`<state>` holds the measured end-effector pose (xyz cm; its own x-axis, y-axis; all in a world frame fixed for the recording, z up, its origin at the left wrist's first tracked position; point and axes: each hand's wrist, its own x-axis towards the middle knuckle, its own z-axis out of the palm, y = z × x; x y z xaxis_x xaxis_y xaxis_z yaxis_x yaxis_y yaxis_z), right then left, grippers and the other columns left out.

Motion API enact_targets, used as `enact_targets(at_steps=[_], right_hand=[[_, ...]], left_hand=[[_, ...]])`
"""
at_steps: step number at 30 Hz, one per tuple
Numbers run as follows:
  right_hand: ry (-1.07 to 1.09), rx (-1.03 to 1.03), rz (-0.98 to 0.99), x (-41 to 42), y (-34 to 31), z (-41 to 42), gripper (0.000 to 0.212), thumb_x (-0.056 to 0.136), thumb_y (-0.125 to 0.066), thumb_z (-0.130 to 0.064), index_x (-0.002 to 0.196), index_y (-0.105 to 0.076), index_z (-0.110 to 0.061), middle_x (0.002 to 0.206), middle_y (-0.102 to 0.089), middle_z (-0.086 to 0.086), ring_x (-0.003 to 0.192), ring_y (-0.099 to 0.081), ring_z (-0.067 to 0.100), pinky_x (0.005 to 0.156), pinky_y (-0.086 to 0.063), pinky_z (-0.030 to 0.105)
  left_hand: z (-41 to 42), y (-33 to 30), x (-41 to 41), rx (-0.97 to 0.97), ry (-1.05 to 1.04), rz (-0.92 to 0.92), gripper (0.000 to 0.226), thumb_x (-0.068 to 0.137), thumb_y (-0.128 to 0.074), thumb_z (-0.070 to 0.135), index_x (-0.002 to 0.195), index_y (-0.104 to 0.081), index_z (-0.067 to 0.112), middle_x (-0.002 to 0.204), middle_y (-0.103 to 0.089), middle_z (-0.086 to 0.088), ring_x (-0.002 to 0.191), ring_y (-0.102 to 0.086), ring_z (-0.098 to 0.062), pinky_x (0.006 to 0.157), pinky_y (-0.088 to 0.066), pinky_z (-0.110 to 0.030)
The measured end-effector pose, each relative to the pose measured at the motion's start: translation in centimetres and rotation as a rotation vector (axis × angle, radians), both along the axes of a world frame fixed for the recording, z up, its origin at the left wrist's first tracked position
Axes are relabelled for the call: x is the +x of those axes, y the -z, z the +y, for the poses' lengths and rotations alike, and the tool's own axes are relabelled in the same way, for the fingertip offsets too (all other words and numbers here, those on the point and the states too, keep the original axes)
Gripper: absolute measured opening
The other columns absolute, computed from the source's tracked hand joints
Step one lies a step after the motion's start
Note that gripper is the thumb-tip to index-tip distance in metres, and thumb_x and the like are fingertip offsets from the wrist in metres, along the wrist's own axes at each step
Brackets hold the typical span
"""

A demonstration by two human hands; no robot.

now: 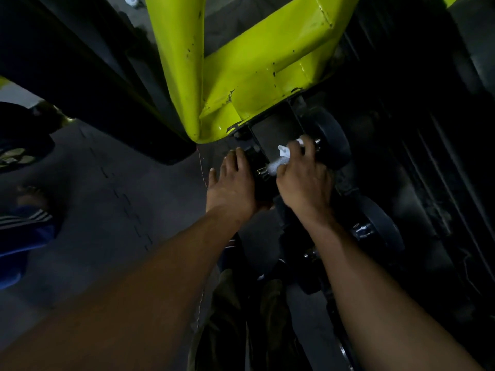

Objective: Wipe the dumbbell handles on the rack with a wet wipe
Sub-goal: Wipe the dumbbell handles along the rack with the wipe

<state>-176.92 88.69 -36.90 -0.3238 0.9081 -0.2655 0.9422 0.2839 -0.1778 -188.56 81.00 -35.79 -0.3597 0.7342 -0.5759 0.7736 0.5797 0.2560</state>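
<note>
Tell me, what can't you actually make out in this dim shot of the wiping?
- Handle under the wipe: the right hand and wipe hide most of it in the head view.
- Near weight head: left hand covers it.
- Rack at right: too dark to show its shelves.
- Lower dumbbell: partly behind the right forearm, dim.
- Yellow frame: cut off by the top edge.

Wet wipe (pixel 281 159) on dumbbell handle (pixel 263 171), below frame (pixel 241 76).
</note>
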Motion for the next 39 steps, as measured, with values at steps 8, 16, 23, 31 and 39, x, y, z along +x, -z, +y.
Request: enact_targets(at_steps=[8,16,23,31,39], right_hand=[[-0.292,-0.431,-0.151,-2.8,-0.7,4.2,0.031,0.093,-0.05,-0.038,0.116,-0.065,-0.022,0.125,-0.057,0.014,0.115,-0.056,0.037,0.091,-0.045,0.039],[-0.111,-0.382,0.4,-1.2,1.1,0.8,0.019,0.082,-0.061,-0.017,0.096,-0.074,-0.019,0.095,-0.068,0.003,0.091,-0.066,0.025,0.078,-0.053,0.036],[0.329,-0.5,0.589,0.6,2.4,-3.6,0.033,0.077,-0.056,-0.035,0.107,-0.07,-0.029,0.096,-0.076,-0.008,0.091,-0.071,0.01,0.084,-0.057,0.042],[0.64,-0.705,0.564,-0.1,3.9,-4.2,0.021,0.075,-0.05,-0.03,0.081,-0.069,-0.025,0.071,-0.072,0.004,0.068,-0.068,0.029,0.062,-0.056,0.044],[1.307,-0.981,1.266,-0.1,2.4,-1.4,0.032,0.088,-0.036,0.014,0.084,-0.051,-0.014,0.08,-0.052,0.007,0.074,-0.05,0.015,0.067,-0.046,0.023]], left_hand=[[-0.1,-0.1,-0.1,-0.004,0.017,-0.025,0.145,0.059,-0.087,0.066,0.158,0.0,0.006,0.167,-0.011,-0.011,0.155,-0.012,-0.026,0.124,-0.015,-0.053],[-0.2,0.3,-0.2,0.012,0.009,-0.021,0.143,0.059,-0.087,0.064,0.159,-0.002,0.005,0.165,-0.014,-0.011,0.154,-0.017,-0.026,0.124,-0.018,-0.053],[-0.1,0.4,0.0,0.021,-0.006,-0.002,0.136,0.063,-0.085,0.061,0.158,-0.004,0.005,0.165,-0.016,-0.012,0.153,-0.022,-0.026,0.124,-0.019,-0.052],[0.0,0.2,-0.1,-0.009,0.015,-0.002,0.143,0.06,-0.087,0.062,0.159,-0.001,0.005,0.166,-0.014,-0.012,0.154,-0.016,-0.024,0.125,-0.016,-0.05],[-0.1,0.2,-0.1,-0.021,0.009,-0.007,0.147,0.058,-0.086,0.068,0.159,0.0,0.006,0.167,-0.012,-0.012,0.155,-0.015,-0.025,0.125,-0.015,-0.048]])
